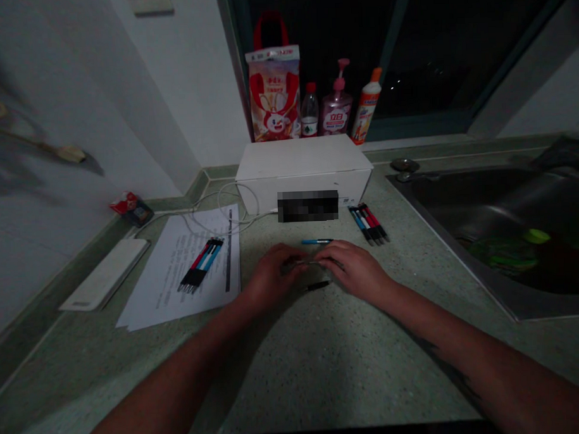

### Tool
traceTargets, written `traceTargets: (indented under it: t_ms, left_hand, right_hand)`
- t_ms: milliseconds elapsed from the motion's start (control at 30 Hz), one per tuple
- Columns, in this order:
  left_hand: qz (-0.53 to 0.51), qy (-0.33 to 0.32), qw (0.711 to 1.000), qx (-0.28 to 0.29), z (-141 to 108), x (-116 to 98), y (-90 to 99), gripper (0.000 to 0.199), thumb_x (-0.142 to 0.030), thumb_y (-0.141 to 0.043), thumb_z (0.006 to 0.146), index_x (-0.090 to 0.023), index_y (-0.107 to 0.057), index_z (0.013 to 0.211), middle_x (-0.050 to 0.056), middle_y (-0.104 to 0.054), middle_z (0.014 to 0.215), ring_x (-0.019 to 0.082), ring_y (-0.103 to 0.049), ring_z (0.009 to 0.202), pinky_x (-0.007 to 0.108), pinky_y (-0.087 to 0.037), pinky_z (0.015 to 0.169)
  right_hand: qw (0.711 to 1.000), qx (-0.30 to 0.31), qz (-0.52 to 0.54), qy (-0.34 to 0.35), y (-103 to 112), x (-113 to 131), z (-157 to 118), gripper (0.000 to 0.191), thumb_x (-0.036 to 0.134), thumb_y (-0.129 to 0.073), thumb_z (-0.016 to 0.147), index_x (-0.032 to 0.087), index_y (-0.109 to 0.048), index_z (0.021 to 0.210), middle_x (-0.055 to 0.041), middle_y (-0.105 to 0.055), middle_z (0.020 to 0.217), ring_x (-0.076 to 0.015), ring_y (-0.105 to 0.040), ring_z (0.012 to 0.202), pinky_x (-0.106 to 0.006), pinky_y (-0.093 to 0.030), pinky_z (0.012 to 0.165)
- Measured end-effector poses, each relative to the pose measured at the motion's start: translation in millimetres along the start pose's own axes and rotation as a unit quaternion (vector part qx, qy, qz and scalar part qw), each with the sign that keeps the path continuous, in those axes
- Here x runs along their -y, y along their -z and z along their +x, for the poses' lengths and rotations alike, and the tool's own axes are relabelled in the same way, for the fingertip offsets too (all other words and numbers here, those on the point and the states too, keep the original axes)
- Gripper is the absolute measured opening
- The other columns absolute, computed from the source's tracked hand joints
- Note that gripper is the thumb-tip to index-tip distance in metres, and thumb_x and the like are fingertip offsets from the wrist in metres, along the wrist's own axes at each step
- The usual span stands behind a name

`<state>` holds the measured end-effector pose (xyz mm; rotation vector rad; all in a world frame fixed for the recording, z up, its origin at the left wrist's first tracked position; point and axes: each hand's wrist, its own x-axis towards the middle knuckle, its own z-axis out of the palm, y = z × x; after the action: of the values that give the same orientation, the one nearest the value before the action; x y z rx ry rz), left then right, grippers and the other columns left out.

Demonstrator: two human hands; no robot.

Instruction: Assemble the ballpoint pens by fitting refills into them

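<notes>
Between my two hands, just above the counter, is a thin, pale rod that looks like a pen refill [310, 262]. The fingers of my left hand [278, 268] pinch its left end. My right hand [352, 265] is closed on the other end, and the fingers cover much of it. Just beyond my fingertips lies a blue pen barrel [317, 241]. A black pen piece [317, 285] rests on the counter nearer to me, below the hands. Fine details of the held piece are too dim to make out.
Several pens [202, 265] lie on printed papers [166, 291] at left; more pens [368, 225] lie at right. Behind stands a white box [304, 159] with a white cable [218, 231] beside it. A flat white case [106, 274] is far left, a sink [492, 298] right.
</notes>
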<state>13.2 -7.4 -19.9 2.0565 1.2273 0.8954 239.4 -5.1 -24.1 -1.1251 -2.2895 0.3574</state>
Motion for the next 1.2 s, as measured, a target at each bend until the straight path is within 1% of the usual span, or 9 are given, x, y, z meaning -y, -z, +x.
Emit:
traceTargets:
  t_ms: [133, 233, 333, 433, 500, 600, 733, 933, 1200]
  left_hand:
    - [0.104, -0.002, 0.994, -0.020, 2.8, 4.1, 3.9, 0.016, -0.023, -0.067, 0.089, -0.021, -0.075, 0.102, 0.008, -0.072, 0.103, 0.025, -0.065, 0.101, 0.041, -0.052, 0.093]
    - [0.163, -0.004, 0.987, 0.009, 4.7, 8.4, 3.7, 0.015, -0.020, -0.066, 0.089, -0.021, -0.075, 0.100, 0.008, -0.070, 0.100, 0.026, -0.063, 0.099, 0.042, -0.051, 0.092]
    - [0.181, -0.021, 0.983, 0.028, 6.8, 10.9, 0.7, 0.013, -0.020, -0.064, 0.089, -0.021, -0.076, 0.096, 0.008, -0.069, 0.094, 0.026, -0.062, 0.096, 0.043, -0.050, 0.089]
    - [0.176, -0.028, 0.984, 0.028, 9.2, 10.9, -1.9, 0.013, -0.020, -0.063, 0.090, -0.021, -0.076, 0.091, 0.007, -0.068, 0.091, 0.026, -0.061, 0.092, 0.043, -0.049, 0.088]
    - [0.182, -0.025, 0.983, 0.027, 10.2, 10.2, -2.2, 0.014, -0.020, -0.061, 0.090, -0.022, -0.075, 0.090, 0.007, -0.068, 0.091, 0.026, -0.061, 0.091, 0.042, -0.049, 0.088]
    - [0.191, -0.010, 0.981, 0.017, 10.5, 9.6, -1.0, 0.015, -0.020, -0.059, 0.092, -0.020, -0.073, 0.092, 0.008, -0.068, 0.094, 0.025, -0.062, 0.092, 0.040, -0.050, 0.086]
    - [0.154, 0.036, 0.987, -0.023, 9.9, 9.7, 0.6, 0.013, -0.020, -0.059, 0.091, -0.020, -0.072, 0.095, 0.007, -0.071, 0.092, 0.024, -0.065, 0.088, 0.038, -0.051, 0.082]
    - [0.109, 0.077, 0.989, -0.067, 10.7, 8.2, 1.1, 0.012, -0.022, -0.061, 0.089, -0.022, -0.072, 0.095, 0.004, -0.074, 0.088, 0.021, -0.066, 0.078, 0.036, -0.054, 0.078]
    - [0.057, 0.109, 0.987, -0.099, 12.2, 5.8, 3.0, 0.011, -0.022, -0.063, 0.088, -0.022, -0.073, 0.091, 0.003, -0.075, 0.084, 0.020, -0.066, 0.074, 0.035, -0.053, 0.075]
  right_hand:
    - [0.999, 0.032, -0.024, -0.015, 0.2, -5.1, 0.3, 0.015, 0.015, -0.057, 0.095, 0.023, -0.070, 0.095, -0.0049, -0.071, 0.093, -0.0225, -0.065, 0.092, -0.039, -0.052, 0.083]
    - [0.999, 0.036, -0.028, -0.015, 0.5, -5.5, 0.0, 0.015, 0.014, -0.059, 0.094, 0.022, -0.071, 0.093, -0.0058, -0.070, 0.092, -0.0233, -0.064, 0.093, -0.039, -0.052, 0.084]
    - [0.999, 0.012, -0.036, -0.013, 1.9, -6.7, 0.8, 0.014, 0.017, -0.059, 0.095, 0.022, -0.072, 0.095, -0.0073, -0.069, 0.095, -0.0247, -0.063, 0.096, -0.041, -0.051, 0.086]
    - [0.997, -0.039, -0.069, -0.019, 3.5, -11.5, 3.0, 0.019, 0.020, -0.057, 0.096, 0.022, -0.072, 0.107, -0.0102, -0.069, 0.104, -0.0275, -0.061, 0.102, -0.045, -0.050, 0.089]
    - [0.992, -0.056, -0.106, -0.027, 3.8, -16.0, 4.8, 0.022, 0.020, -0.055, 0.096, 0.021, -0.072, 0.111, -0.0120, -0.068, 0.108, -0.0291, -0.060, 0.103, -0.047, -0.050, 0.090]
    - [0.986, -0.044, -0.157, -0.041, 2.9, -21.8, 7.7, 0.022, 0.017, -0.056, 0.094, 0.019, -0.073, 0.108, -0.0123, -0.069, 0.104, -0.0298, -0.061, 0.100, -0.047, -0.050, 0.088]
    - [0.982, -0.025, -0.185, -0.041, 1.3, -23.8, 10.6, 0.022, 0.016, -0.054, 0.095, 0.020, -0.075, 0.102, -0.0104, -0.070, 0.095, -0.0289, -0.060, 0.094, -0.044, -0.049, 0.084]
    - [0.984, -0.010, -0.179, -0.027, 2.4, -18.0, 10.9, 0.021, 0.016, -0.056, 0.094, 0.019, -0.075, 0.101, -0.0111, -0.070, 0.094, -0.0287, -0.060, 0.092, -0.043, -0.047, 0.082]
    - [0.992, -0.024, -0.122, 0.003, 4.2, -12.3, 9.8, 0.025, 0.019, -0.050, 0.096, 0.022, -0.073, 0.106, -0.0096, -0.071, 0.099, -0.0280, -0.062, 0.096, -0.045, -0.050, 0.085]
